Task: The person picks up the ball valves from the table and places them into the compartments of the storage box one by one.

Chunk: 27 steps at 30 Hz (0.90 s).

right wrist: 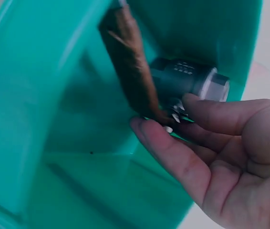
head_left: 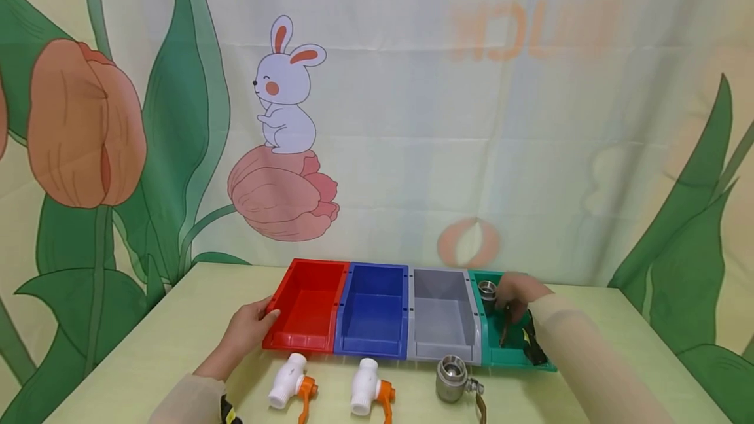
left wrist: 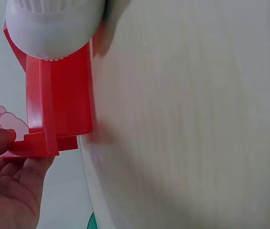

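My left hand (head_left: 247,329) grips the left rim of a red bin (head_left: 309,343), thumb on top and fingers beneath, as the left wrist view also shows. My right hand (head_left: 518,293) reaches into a green bin (head_left: 491,360) at the right end of the row. There it pinches a metal ball valve (right wrist: 178,78) near its stem, between thumb and fingers. The valve's brown lever handle (right wrist: 135,67) sticks out past the fingertips, slightly blurred. In the head view, the right hand hides part of this valve (head_left: 487,293).
Between the red and green bins sit a blue bin (head_left: 371,347) and a grey bin (head_left: 444,350). In front stand two white valves with orange handles, one left (head_left: 287,381), one middle (head_left: 364,388), and another metal ball valve (head_left: 451,381). A printed curtain (head_left: 377,149) hangs behind the table.
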### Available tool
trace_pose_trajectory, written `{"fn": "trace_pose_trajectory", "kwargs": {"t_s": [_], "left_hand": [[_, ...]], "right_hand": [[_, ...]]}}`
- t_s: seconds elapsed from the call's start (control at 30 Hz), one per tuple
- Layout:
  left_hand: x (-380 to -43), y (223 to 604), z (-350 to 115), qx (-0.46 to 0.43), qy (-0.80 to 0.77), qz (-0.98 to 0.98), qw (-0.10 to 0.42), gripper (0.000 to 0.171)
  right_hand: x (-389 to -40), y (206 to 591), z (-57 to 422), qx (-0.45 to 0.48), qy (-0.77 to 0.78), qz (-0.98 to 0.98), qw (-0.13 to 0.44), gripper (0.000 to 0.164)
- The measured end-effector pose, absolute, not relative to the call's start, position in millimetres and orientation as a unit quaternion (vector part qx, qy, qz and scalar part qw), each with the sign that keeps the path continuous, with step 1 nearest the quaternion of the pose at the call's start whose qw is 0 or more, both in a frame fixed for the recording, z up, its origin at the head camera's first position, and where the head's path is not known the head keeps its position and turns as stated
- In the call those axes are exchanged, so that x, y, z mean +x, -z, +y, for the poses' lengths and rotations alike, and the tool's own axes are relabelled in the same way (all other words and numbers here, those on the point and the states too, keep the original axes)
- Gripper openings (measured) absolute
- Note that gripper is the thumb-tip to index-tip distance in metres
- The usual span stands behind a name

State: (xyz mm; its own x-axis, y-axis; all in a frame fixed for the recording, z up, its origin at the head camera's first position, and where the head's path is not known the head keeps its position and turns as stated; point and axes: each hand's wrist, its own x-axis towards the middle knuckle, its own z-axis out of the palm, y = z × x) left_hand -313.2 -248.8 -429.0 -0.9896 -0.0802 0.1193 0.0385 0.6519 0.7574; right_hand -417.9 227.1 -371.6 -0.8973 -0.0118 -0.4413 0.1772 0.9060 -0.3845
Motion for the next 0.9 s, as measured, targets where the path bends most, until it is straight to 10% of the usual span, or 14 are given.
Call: {"fn": "trace_pose_trajectory", "kwargs": {"t_s": [0.9], "left_hand": [[-314,426,-248,0.011,0.404,-0.912,0.065,0.050]], "right_hand": [[-389,299,225,-0.008,0.176,0.956,0.235,0.035]]}}
